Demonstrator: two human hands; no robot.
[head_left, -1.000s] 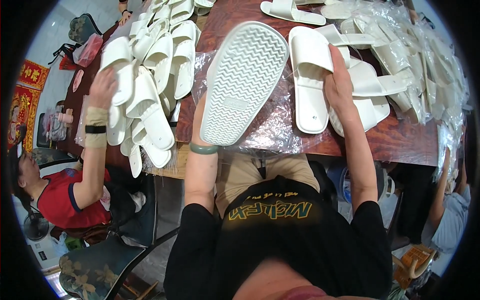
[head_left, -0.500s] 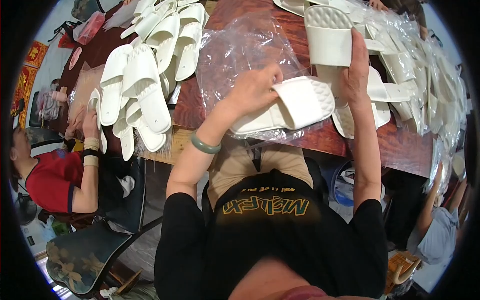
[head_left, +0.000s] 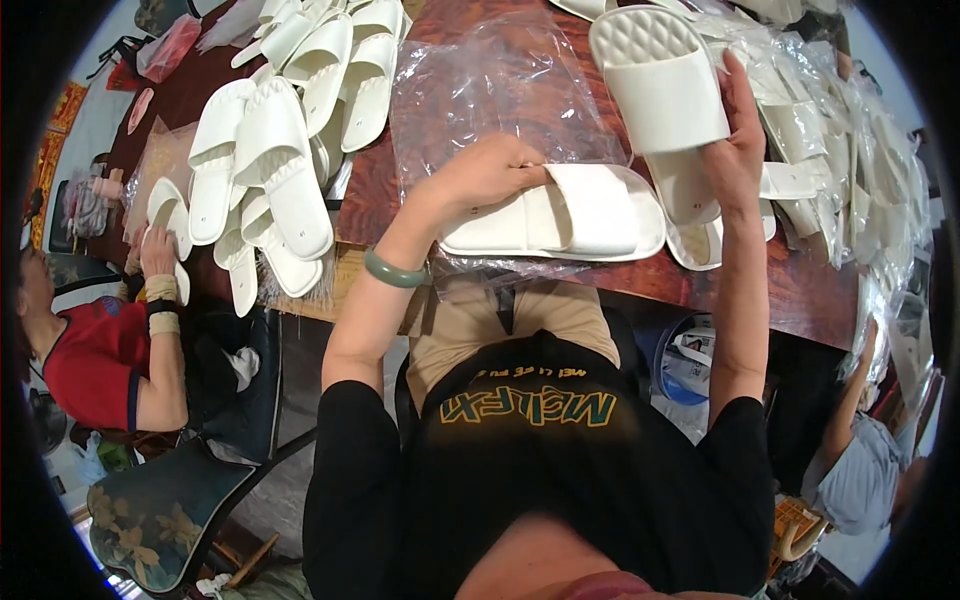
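A white slide slipper (head_left: 602,212) lies sideways across the near edge of the table, its strap toward the right. My left hand (head_left: 487,172), a green bangle on its wrist, is closed with thumb and fingers pinching the rear edge of that strap. Raised at the right, a second white slipper (head_left: 665,100) is gripped along its side by my right hand (head_left: 738,150), its quilted toe end pointing away from me. Under and behind the first slipper spreads a clear plastic bag (head_left: 490,85).
Piled white slippers (head_left: 283,150) stand at the left of the wooden table (head_left: 370,205). Bagged slippers (head_left: 840,150) heap up on the right. A co-worker in red (head_left: 105,350) handles a slipper at the left; another in grey-blue (head_left: 860,470) sits right. A blue bin (head_left: 685,360) stands below the table.
The lying slipper has turned more level and shifted slightly left, with my left hand still at its strap. The slipper in my right hand has tilted and come a little nearer.
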